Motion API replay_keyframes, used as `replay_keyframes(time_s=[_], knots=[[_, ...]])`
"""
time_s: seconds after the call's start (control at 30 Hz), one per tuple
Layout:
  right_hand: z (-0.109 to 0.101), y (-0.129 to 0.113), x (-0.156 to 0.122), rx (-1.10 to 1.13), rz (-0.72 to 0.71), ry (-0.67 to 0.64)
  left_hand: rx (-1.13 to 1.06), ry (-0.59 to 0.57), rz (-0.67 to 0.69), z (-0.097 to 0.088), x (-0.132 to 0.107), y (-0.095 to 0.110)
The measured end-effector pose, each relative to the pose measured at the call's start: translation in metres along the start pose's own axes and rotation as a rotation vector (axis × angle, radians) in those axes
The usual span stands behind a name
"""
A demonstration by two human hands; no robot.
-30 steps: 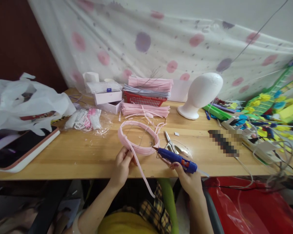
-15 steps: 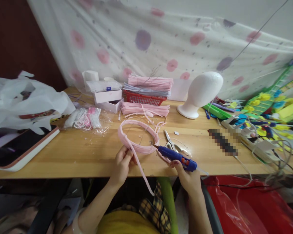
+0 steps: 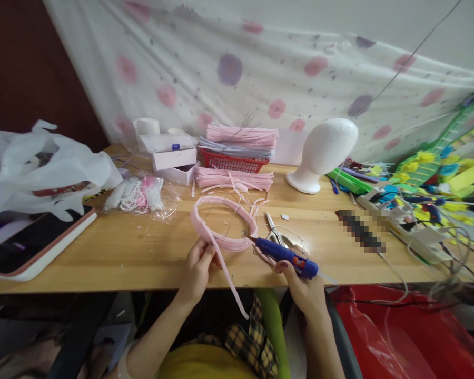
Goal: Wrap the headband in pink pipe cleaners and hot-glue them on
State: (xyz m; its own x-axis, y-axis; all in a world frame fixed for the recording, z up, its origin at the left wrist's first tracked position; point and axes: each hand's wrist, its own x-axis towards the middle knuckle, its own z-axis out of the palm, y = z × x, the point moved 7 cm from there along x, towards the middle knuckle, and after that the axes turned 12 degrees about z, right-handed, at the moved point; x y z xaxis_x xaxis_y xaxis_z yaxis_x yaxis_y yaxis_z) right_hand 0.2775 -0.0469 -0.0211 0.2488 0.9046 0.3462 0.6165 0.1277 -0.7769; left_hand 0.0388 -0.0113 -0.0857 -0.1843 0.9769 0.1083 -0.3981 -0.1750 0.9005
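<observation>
A pink ribbon-wrapped hoop [image 3: 205,210] lies on the wooden table [image 3: 122,252] near its front edge. My left hand [image 3: 197,266] is closed on the hoop's near rim, where a loose pink ribbon tail [image 3: 231,284] hangs down over the table edge. My right hand [image 3: 304,289] grips a blue glue gun [image 3: 286,256] with its nozzle touching the hoop's right side. Small scissors [image 3: 274,230] lie just beyond the gun.
Behind the hoop are bundles of pink strips [image 3: 235,179], a red basket [image 3: 233,160], small white boxes [image 3: 169,155] and a white foam head [image 3: 326,150]. A white plastic bag [image 3: 43,163] and a tablet [image 3: 31,242] lie left. Colourful craft pieces and cables [image 3: 430,205] crowd the right.
Nothing has visibly changed apart from a slight shift of the camera; both hands keep the same hold.
</observation>
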Motion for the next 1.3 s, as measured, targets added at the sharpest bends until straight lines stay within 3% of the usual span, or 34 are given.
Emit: replay_keyframes(time_s=[0.13,0.3,1.0,1.1,1.2,1.3], knots=[[-0.004,0.002,-0.001,-0.013,0.011,0.051,-0.015,0.001,-0.006,0.0,-0.001,-0.002],[-0.001,0.0,-0.001,-0.002,-0.009,-0.011,-0.026,-0.018,0.009,0.002,-0.001,-0.001],[0.001,-0.002,0.0,0.028,-0.009,0.017,0.008,-0.039,0.011,0.0,0.0,-0.003],[-0.019,0.013,0.005,0.038,0.067,0.124,0.007,-0.028,-0.001,-0.001,0.0,-0.005],[-0.061,0.046,0.014,-0.047,0.333,0.349,-0.005,-0.03,0.009,-0.001,0.0,-0.005],[-0.092,0.074,0.025,-0.191,0.561,0.413,-0.025,-0.045,0.018,0.0,0.0,-0.004]])
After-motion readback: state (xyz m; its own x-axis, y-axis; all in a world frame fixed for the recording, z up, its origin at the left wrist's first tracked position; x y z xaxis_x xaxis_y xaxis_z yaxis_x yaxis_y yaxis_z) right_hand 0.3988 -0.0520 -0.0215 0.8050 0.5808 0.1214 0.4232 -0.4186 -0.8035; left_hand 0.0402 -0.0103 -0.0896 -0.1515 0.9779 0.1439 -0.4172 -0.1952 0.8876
